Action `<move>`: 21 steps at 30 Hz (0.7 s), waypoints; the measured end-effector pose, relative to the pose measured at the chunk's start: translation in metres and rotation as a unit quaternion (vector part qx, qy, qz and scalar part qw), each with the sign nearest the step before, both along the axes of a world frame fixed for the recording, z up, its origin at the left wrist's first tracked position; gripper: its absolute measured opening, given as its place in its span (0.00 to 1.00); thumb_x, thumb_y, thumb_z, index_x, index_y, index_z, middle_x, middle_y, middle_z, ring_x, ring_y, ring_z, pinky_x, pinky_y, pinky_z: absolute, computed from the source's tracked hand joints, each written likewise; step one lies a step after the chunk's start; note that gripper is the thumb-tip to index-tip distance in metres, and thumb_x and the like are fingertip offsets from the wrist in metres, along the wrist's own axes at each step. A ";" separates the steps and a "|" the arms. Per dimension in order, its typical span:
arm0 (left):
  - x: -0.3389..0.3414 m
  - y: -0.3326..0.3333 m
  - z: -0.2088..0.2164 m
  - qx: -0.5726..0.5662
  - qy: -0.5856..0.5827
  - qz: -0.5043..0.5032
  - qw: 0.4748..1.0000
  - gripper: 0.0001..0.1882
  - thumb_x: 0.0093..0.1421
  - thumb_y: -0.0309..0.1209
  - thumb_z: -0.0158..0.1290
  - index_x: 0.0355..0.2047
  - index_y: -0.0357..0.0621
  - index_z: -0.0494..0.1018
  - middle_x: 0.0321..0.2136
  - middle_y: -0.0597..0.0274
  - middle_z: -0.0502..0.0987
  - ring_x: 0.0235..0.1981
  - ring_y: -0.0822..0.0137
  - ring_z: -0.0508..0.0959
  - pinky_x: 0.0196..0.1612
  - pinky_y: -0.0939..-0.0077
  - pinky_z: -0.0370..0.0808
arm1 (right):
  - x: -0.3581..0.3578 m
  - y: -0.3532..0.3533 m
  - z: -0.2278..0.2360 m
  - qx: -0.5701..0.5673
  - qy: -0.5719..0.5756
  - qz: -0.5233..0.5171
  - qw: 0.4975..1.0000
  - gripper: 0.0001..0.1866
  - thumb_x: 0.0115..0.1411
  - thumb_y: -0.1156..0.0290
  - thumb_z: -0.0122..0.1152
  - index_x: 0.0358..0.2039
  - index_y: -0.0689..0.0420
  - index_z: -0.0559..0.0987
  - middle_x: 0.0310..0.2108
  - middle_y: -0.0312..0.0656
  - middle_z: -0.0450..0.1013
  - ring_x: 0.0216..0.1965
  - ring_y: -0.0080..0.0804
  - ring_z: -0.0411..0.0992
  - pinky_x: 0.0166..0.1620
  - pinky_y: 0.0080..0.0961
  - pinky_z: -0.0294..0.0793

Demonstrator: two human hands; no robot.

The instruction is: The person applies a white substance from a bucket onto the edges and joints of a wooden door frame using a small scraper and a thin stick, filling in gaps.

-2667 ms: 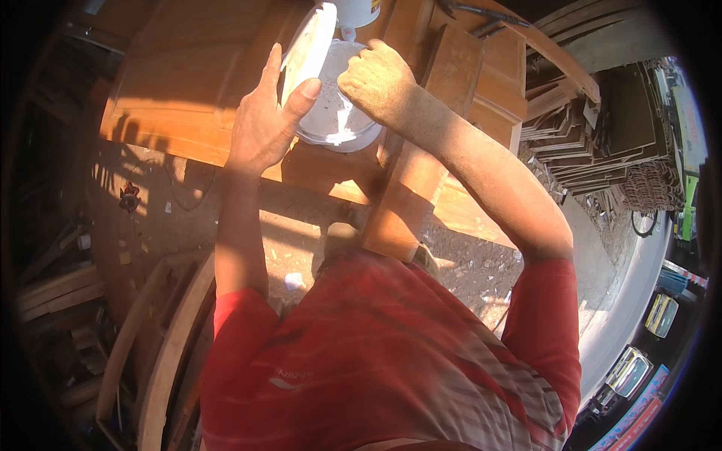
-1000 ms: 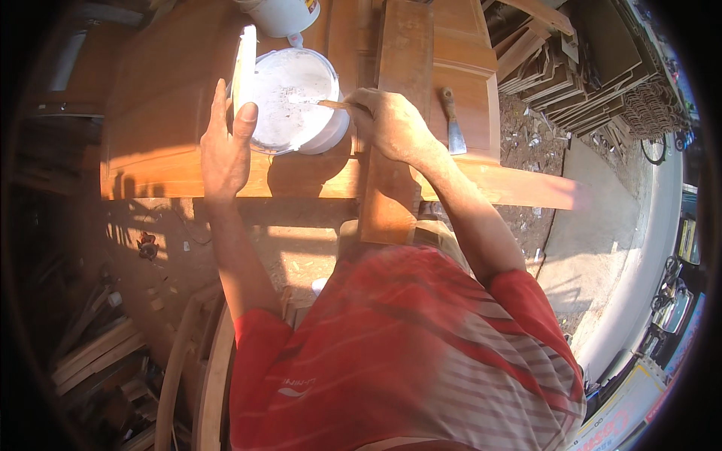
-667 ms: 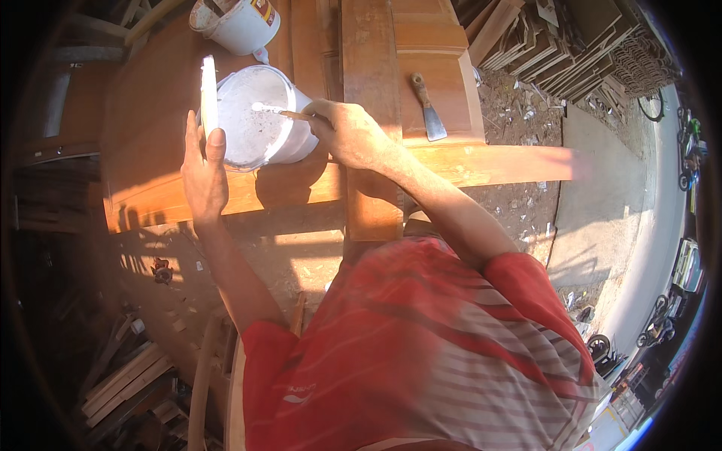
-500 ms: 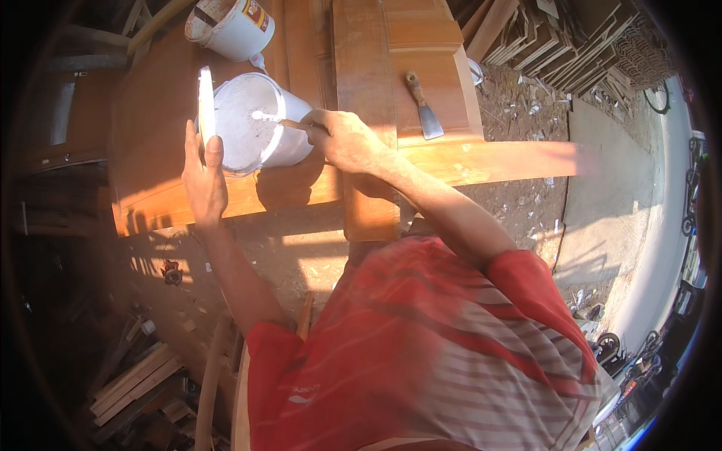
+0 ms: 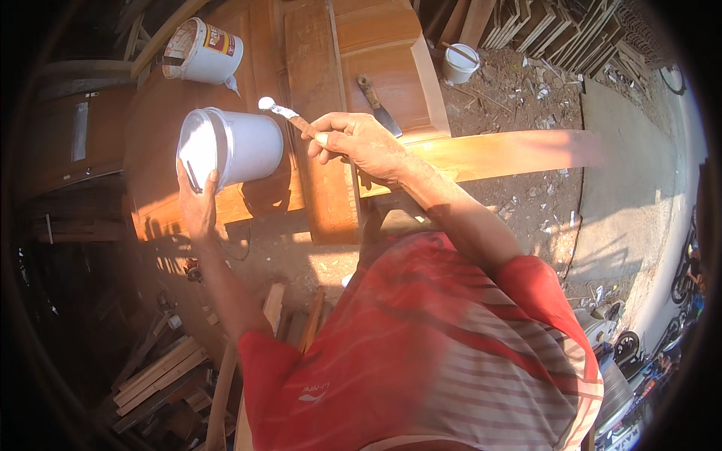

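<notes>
My left hand (image 5: 198,209) grips a white lid (image 5: 198,141) at the mouth of a white plastic bucket (image 5: 254,147), its fingers and thumb at the lid's edge. The lid covers most of the opening, so the inside is hidden. In my right hand (image 5: 365,144), a thin wooden stick (image 5: 303,126) is pinched between thumb and fingers, to the right of the bucket. Thick white paste coats its far end. Just beyond this hand, a putty knife (image 5: 368,91) with a worn handle and metal blade lies on a brown wooden door panel.
A second white bucket (image 5: 218,59) with a coloured label stands farther back on the panels. A loose brown board (image 5: 320,98) lies across them. A small white pail (image 5: 460,65) with a stick across it is on the littered ground, near stacked boards (image 5: 541,30).
My right hand has lifted the coated stick out of the bucket. My left hand has brought the lid from beside the bucket onto its mouth. The view has shifted slightly.
</notes>
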State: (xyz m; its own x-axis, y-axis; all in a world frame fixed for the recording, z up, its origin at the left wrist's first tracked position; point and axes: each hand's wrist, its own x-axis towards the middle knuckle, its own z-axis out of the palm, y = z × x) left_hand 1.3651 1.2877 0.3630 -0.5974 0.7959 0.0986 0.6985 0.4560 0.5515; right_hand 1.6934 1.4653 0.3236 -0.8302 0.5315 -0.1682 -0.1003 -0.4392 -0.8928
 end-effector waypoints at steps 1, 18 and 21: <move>0.003 0.001 -0.001 -0.066 0.061 0.006 0.996 0.51 0.63 0.53 0.61 0.73 0.32 0.51 0.72 0.38 0.57 0.74 0.47 0.58 0.73 0.58 0.57 | 0.019 0.007 0.002 0.026 0.009 -0.014 1.000 0.16 0.72 0.64 0.57 0.51 0.62 0.79 0.39 0.36 0.79 0.39 0.20 0.75 0.42 0.20 0.74; 0.108 -0.001 -0.033 0.092 0.174 0.137 0.971 0.39 0.69 0.48 0.57 0.70 0.34 0.60 0.65 0.43 0.68 0.65 0.50 0.70 0.65 0.59 0.68 | 0.194 0.145 -0.107 0.028 -0.122 -0.298 0.946 0.18 0.70 0.72 0.55 0.59 0.63 0.77 0.38 0.36 0.80 0.35 0.19 0.75 0.44 0.18 0.78; 0.202 0.006 -0.044 0.016 0.094 0.208 0.974 0.34 0.73 0.50 0.50 0.68 0.38 0.64 0.61 0.47 0.73 0.55 0.53 0.79 0.57 0.61 0.76 | 0.191 0.171 -0.145 0.060 -0.162 -0.300 0.938 0.21 0.70 0.72 0.53 0.62 0.64 0.75 0.37 0.37 0.80 0.34 0.20 0.75 0.42 0.20 0.78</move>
